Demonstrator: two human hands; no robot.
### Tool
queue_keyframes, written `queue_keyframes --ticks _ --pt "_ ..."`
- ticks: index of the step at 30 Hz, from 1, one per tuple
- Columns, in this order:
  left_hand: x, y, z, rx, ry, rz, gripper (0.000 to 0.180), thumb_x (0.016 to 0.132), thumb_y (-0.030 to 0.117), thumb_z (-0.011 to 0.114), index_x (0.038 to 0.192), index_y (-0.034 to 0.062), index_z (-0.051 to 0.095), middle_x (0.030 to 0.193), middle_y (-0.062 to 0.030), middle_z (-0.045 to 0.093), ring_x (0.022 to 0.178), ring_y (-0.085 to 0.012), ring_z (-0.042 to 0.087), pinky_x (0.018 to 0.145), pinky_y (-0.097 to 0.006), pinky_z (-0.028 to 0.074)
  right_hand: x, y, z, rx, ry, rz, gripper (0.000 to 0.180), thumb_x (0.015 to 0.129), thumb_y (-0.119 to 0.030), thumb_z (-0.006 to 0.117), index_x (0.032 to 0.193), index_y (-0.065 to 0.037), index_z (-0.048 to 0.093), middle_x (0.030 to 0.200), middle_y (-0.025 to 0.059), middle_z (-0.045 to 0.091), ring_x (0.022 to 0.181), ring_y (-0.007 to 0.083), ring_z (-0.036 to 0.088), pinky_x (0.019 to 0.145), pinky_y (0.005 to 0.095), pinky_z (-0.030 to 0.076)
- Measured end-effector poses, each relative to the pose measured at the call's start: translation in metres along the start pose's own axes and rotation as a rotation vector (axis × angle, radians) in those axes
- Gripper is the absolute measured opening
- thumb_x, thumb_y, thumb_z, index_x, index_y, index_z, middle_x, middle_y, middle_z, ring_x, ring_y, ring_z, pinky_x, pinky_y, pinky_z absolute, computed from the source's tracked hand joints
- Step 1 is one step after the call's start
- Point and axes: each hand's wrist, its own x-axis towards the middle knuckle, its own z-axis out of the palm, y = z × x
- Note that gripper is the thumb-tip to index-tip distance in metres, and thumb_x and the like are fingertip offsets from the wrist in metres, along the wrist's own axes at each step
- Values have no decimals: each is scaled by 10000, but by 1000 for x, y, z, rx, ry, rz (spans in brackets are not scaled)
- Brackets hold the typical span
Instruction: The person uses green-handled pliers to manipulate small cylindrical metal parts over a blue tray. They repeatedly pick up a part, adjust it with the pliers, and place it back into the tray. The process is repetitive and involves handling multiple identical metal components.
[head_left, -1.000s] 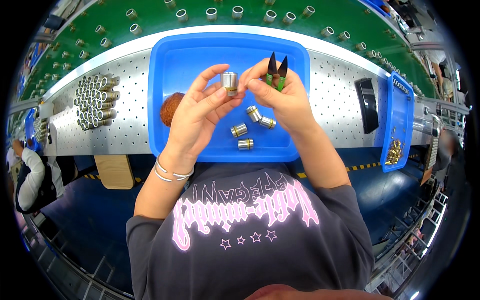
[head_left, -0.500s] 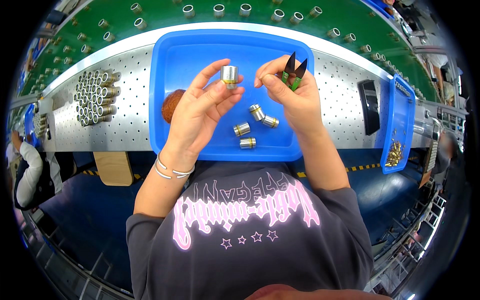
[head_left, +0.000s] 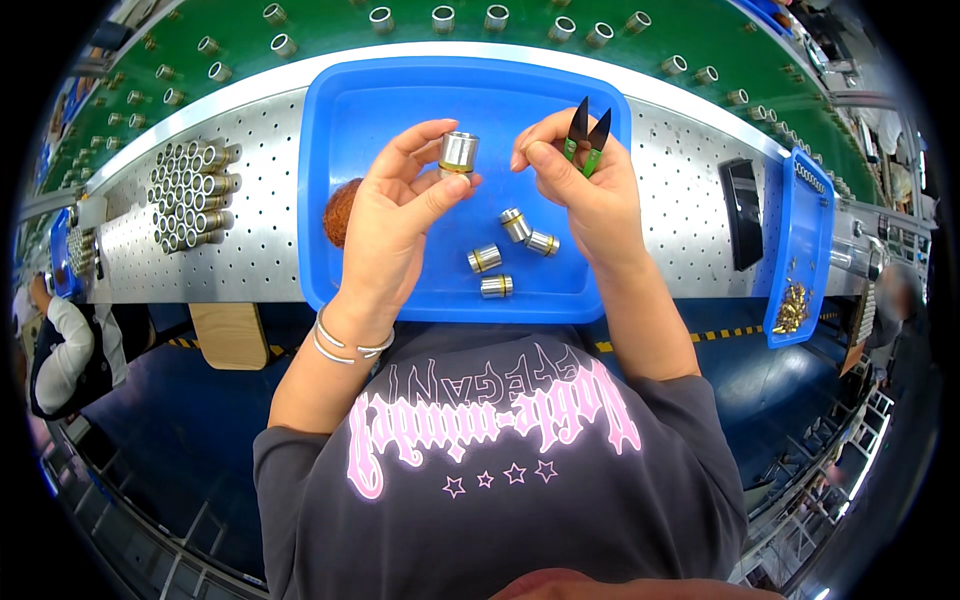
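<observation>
On the perforated metal bench (head_left: 250, 240), a blue tray (head_left: 340, 270) holds four loose metal sleeves (head_left: 484, 258) near its front edge, seemingly still unhandled. Left hand (head_left: 385, 225) pinches one sleeve (head_left: 459, 152) above mid-tray; right hand (head_left: 585, 185) grips green-handled snips (head_left: 588, 130).

I note a glossy metal sleeve (head_left: 459, 153) above the smooth blue plastic tray (head_left: 400, 100); beside the tray, matt perforated metal worktop (head_left: 270, 230); snips (head_left: 588, 135) black, green-handled plastic.
</observation>
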Motion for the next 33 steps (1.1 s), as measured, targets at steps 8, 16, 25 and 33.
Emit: queue_keyframes --ticks 8,16,25,33 --pt "2 2 2 -95 -38 -96 423 867 117 562 1262 23 440 1083 -128 569 946 -183 593 849 -280 474 0 -4 0 35 17 43 106 841 -108 625 880 -17 587 793 47 613 766 104 566 701 230 440" --pt "5 1 1 -208 -90 -192 398 897 121 499 1275 22 424 1109 -146 575 961 -182 594 872 -280 469 2 -7 4 51 15 49 103 838 -85 620 886 -2 584 796 54 612 770 111 580 716 241 464" --pt "7 -14 -1 143 -179 -115 242 883 100 541 1104 3 551 1099 -79 579 1065 -157 523 941 -287 384 9 -14 -20 -522 -234 -79 107 780 -24 645 885 -8 629 805 31 607 671 78 542 590 191 405" --pt "10 -8 2 247 -213 -97 241 868 107 560 1081 -7 556 1051 -107 600 1044 -192 546 958 -323 388 101 3 -175 -1436 509 -231 177 810 -238 606 937 -118 637 888 62 656 800 263 619 688 351 482"
